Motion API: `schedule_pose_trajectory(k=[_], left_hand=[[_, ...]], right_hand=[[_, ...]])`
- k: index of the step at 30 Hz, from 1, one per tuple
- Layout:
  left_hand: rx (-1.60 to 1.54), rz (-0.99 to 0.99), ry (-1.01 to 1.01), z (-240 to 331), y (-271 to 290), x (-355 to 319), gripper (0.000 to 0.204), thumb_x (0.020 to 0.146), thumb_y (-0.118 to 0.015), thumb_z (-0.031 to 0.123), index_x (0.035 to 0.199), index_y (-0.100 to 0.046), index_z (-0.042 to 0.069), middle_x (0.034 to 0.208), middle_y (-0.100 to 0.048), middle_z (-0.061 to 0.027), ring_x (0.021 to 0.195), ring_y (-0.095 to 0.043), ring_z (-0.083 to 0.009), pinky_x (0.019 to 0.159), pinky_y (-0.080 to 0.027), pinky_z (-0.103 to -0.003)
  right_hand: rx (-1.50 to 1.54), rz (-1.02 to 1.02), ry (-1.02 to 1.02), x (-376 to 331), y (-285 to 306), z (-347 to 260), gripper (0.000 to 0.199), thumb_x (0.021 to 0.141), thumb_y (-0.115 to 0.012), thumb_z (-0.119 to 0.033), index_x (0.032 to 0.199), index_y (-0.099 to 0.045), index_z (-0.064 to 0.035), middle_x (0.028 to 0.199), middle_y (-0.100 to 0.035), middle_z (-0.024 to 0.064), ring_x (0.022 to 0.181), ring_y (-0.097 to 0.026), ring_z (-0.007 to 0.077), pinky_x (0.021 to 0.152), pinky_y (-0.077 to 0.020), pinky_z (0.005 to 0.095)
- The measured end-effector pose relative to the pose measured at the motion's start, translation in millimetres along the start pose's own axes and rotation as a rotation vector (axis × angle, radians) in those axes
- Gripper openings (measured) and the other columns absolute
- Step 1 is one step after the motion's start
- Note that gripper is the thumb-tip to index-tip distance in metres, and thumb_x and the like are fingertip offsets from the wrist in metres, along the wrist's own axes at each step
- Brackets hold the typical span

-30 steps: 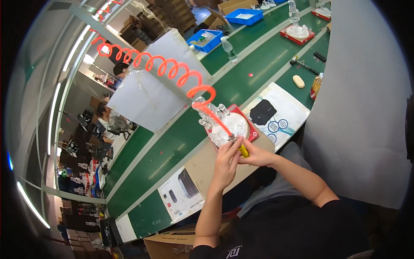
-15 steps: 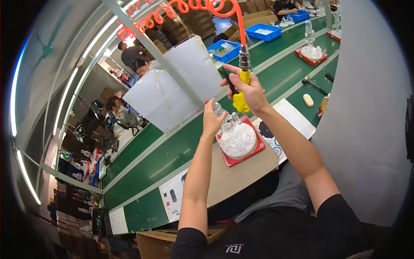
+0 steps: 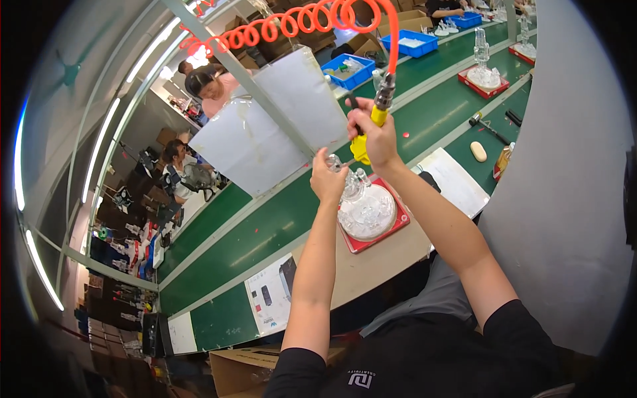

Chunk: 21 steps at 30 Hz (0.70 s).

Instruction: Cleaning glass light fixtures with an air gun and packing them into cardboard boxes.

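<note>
Right hand (image 3: 378, 136): wrapped round a yellow-and-black air blow gun (image 3: 361, 150), raised above the work; the fist grip seems meant to steer the nozzle and reach the lever.
Air line: coiled orange-red hose (image 3: 395, 40) enters from above through a metal coupling (image 3: 385, 90); overhead feed likely keeps it off the work.
Left hand (image 3: 327, 179): thumb and fingers apart, either side of the clear model's top; probably steadying it, though cannot tell whether they press.
Clear model: transparent plastic tower-like figure (image 3: 359, 188) on a round white base (image 3: 369, 215), in front of the wearer.
Support: square red tray (image 3: 403, 221) under the base, on tan board (image 3: 391, 257) across the green table (image 3: 225, 242); presumably protects and carries it.
</note>
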State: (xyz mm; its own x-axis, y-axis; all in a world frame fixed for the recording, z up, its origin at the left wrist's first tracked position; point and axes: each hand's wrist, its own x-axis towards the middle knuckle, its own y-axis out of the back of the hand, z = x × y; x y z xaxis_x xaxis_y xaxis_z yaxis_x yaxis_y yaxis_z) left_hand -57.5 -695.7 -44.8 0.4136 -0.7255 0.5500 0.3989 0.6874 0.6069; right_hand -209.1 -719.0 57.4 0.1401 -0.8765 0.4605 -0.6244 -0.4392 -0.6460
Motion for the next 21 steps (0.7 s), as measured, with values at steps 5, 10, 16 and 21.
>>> schedule_pose_trajectory(k=[5,10,16,21], left_hand=[[-0.063,0.067,0.022,-9,-3,-5,0.054,0.065,-0.08,0.018,0.111,-0.054,0.01,0.106,-0.064,-0.0077,0.093,-0.066,-0.0238,0.079,-0.052,-0.037],[-0.047,0.108,-0.046,-10,-6,-9,0.063,0.064,-0.08,0.013,0.12,-0.05,0.011,0.106,-0.061,-0.011,0.096,-0.063,-0.0291,0.081,-0.05,-0.038],[-0.273,0.001,-0.053,-17,-3,-26,0.083,0.067,-0.079,0.01,0.137,-0.034,0.01,0.117,-0.059,-0.0157,0.105,-0.06,-0.0301,0.09,-0.047,-0.037],[-0.387,-0.025,-0.021,-29,-3,-28,0.088,0.069,-0.078,0.008,0.141,-0.027,0.009,0.124,-0.056,-0.0166,0.111,-0.058,-0.0271,0.095,-0.045,-0.036]], right_hand=[[0.044,0.029,0.0,-4,5,-13,0.02,0.092,-0.053,-0.009,0.107,-0.054,0.0037,0.074,-0.054,0.0033,0.06,-0.051,0.0099,0.057,-0.0444,0.0247],[0.058,0.027,-0.033,-12,11,-4,0.018,0.093,-0.051,-0.009,0.107,-0.054,0.0031,0.074,-0.054,0.0033,0.06,-0.051,0.0101,0.057,-0.0447,0.0249],[-0.076,0.105,-0.034,-27,38,14,0.016,0.094,-0.05,-0.009,0.104,-0.056,0.0021,0.073,-0.054,0.0029,0.059,-0.051,0.0091,0.055,-0.0443,0.0241],[-0.161,0.167,-0.119,-51,53,42,0.016,0.095,-0.051,-0.012,0.102,-0.057,0.0008,0.072,-0.054,0.0009,0.056,-0.05,0.0077,0.05,-0.0445,0.0238]])
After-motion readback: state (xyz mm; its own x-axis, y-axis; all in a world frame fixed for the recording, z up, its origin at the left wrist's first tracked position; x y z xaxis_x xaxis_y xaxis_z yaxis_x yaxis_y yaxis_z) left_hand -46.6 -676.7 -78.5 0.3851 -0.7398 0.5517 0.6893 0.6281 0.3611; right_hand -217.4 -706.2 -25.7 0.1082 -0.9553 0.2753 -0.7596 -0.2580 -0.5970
